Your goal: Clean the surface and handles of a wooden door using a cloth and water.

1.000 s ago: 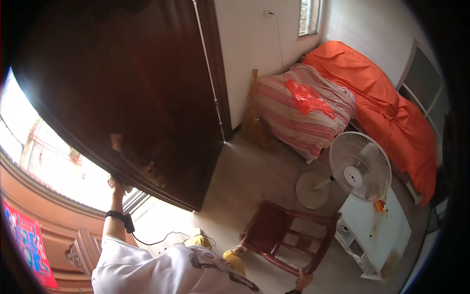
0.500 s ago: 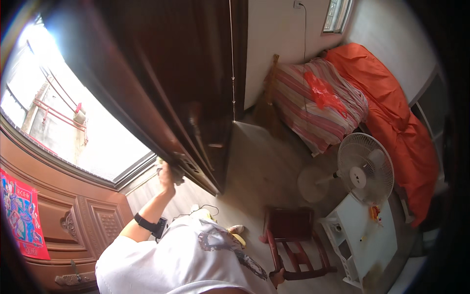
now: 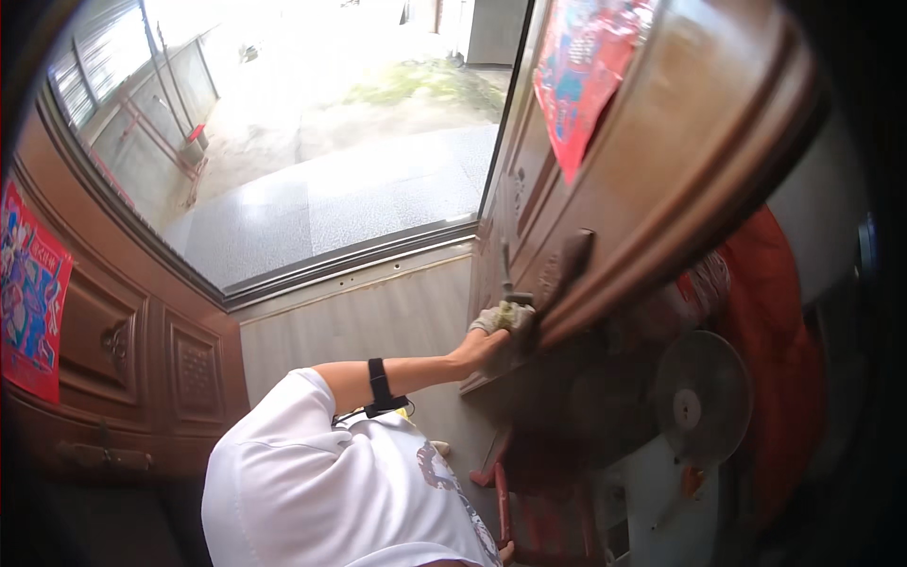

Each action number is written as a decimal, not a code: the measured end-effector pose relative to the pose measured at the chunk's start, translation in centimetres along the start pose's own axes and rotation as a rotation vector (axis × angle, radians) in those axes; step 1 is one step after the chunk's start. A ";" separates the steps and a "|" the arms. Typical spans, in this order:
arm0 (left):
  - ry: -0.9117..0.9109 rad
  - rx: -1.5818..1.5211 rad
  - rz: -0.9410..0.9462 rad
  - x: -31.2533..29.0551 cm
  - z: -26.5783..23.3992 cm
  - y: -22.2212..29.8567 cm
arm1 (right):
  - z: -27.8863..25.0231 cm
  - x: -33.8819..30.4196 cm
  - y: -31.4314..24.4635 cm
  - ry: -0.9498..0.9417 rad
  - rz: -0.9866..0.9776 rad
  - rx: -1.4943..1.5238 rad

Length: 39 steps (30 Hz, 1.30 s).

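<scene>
Fingers of the left hand [image 3: 480, 348] clutch a pale cloth [image 3: 493, 318] at the edge of the door [image 3: 661, 161], where a careless inward swing could clip the chair [image 3: 540, 524] beside the right hand [image 3: 507, 552], whose grip is too hidden to tell.

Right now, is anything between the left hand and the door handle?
Only what looks like a bunched pale cloth, at the fingertips of the left hand, right by the door handle. Nothing else visible stands between.
</scene>
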<state>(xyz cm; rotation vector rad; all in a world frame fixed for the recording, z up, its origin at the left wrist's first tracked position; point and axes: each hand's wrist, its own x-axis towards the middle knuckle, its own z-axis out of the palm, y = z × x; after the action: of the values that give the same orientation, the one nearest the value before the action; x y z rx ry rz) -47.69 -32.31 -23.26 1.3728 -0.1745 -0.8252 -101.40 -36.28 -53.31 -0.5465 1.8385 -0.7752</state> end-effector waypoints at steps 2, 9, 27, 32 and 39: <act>-0.060 -0.057 -0.013 0.5 0.0 -0.3 | 1.3 -3.6 -3.9 0.072 -0.237 -0.147; -0.155 -0.090 -0.216 -1.7 -5.6 0.1 | 9.2 -10.8 -16.5 -0.124 -0.773 -0.326; 0.644 -0.679 -0.228 -15.6 -32.7 -3.6 | 32.8 -30.7 -15.0 -1.047 -0.764 -0.830; 1.124 -0.742 0.045 -24.1 -38.5 -7.0 | 37.8 -34.9 -11.6 -1.443 -0.832 -0.924; 1.260 -0.898 0.170 -33.4 -37.5 -10.0 | 44.2 -40.0 -11.3 -1.706 -1.043 -1.106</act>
<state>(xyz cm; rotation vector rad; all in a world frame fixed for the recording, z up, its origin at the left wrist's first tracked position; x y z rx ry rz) -54.64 18.09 -29.53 0.7698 0.9401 0.2293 -45.24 -28.47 -31.67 -2.0707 0.0424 0.3501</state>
